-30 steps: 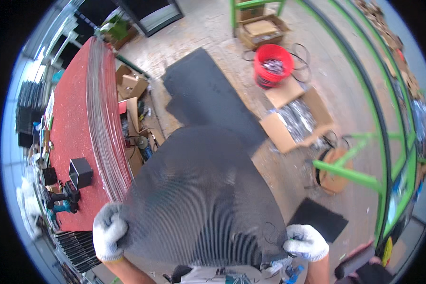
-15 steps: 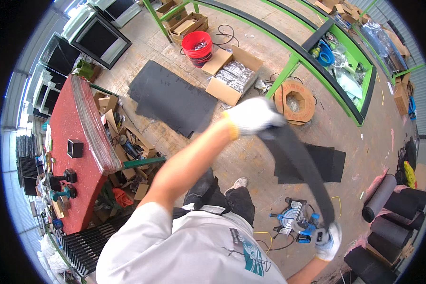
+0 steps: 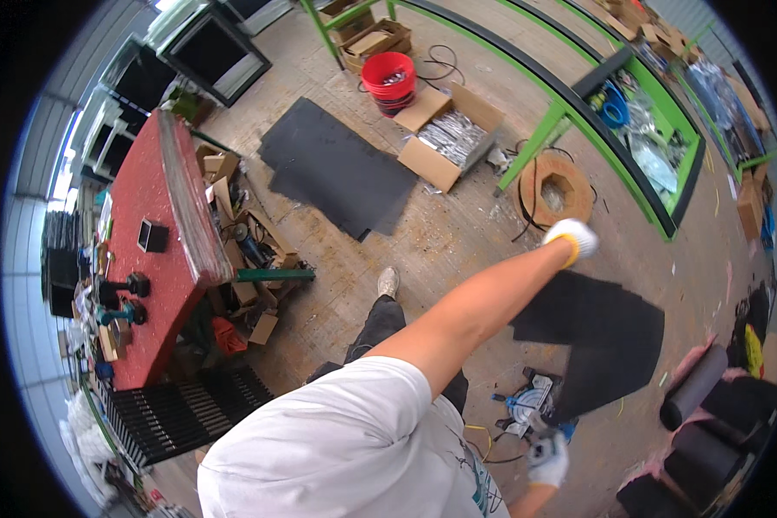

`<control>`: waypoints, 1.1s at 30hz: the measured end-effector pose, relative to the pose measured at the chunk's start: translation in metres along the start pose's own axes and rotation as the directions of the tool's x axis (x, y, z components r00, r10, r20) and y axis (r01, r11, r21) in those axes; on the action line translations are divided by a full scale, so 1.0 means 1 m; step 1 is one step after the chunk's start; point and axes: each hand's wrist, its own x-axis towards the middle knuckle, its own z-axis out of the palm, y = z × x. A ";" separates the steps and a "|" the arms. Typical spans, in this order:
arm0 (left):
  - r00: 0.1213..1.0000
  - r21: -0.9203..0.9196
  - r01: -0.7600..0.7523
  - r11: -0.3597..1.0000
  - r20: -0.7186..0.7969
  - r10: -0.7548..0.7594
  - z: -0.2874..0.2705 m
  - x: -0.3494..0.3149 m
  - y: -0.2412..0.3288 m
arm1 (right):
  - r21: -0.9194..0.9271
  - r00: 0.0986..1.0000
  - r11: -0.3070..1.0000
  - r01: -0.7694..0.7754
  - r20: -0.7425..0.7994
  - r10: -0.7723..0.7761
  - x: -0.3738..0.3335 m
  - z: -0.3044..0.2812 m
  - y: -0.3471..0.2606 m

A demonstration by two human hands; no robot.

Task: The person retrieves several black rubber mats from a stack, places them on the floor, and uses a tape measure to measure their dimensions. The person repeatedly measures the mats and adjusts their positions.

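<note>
My left hand (image 3: 571, 239), in a white glove with a yellow cuff, reaches out to the right on a straight arm. Its fingers are turned away and hidden. A black flat sheet (image 3: 609, 371) spreads below it, overlapping other black sheets (image 3: 570, 306) on the floor. My right hand (image 3: 548, 459), gloved in white with a dark patch at the fingers, is lower down by the sheet's near corner. Blur hides whether either hand touches the sheet. Beside the right hand stands a blue and grey mitre saw (image 3: 527, 401), partly covered by the sheet.
A red-topped bench (image 3: 160, 285) with power drills (image 3: 121, 312) stands left. Larger black sheets (image 3: 337, 168) lie ahead, near a red bucket (image 3: 388, 79), an open carton (image 3: 453, 134) and a cardboard reel (image 3: 554, 192). A green frame (image 3: 613, 151) stands beyond. Black rolls (image 3: 695, 388) lie right.
The black sheet, stretched edge-on between my hands before, now shows its broad face low over the floor sheets. My left hand has moved right, my right hand left and down. The view has shifted.
</note>
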 end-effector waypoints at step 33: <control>0.860 -0.920 0.297 0.255 0.142 -0.491 -0.094 -0.486 -0.382 | -0.360 0.432 -0.238 0.902 0.732 0.527 -0.058 0.685 0.127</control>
